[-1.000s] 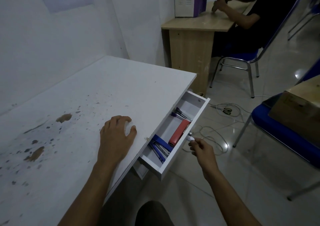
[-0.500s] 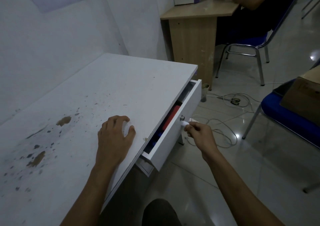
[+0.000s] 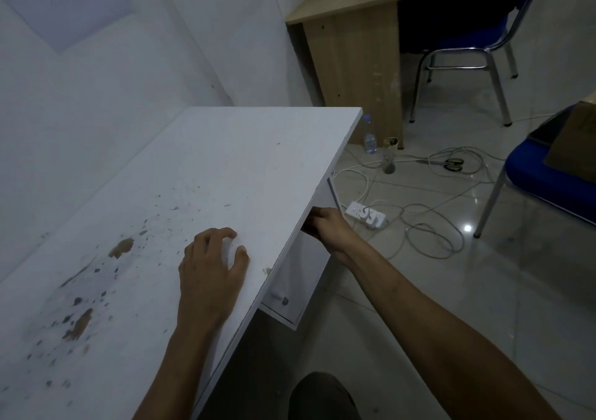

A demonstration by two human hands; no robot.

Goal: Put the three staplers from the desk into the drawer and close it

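Beside desk: power strip, cables

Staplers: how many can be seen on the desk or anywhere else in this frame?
0. The white desk top holds only the left hand. The right hand is at the drawer front under the desk edge; whatever is inside the drawer is hidden.

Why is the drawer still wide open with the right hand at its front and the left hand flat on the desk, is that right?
Not quite: the head view shows the drawer pushed in under the desk, no longer wide open. The right hand is at its front, and the left hand rests on the desk.
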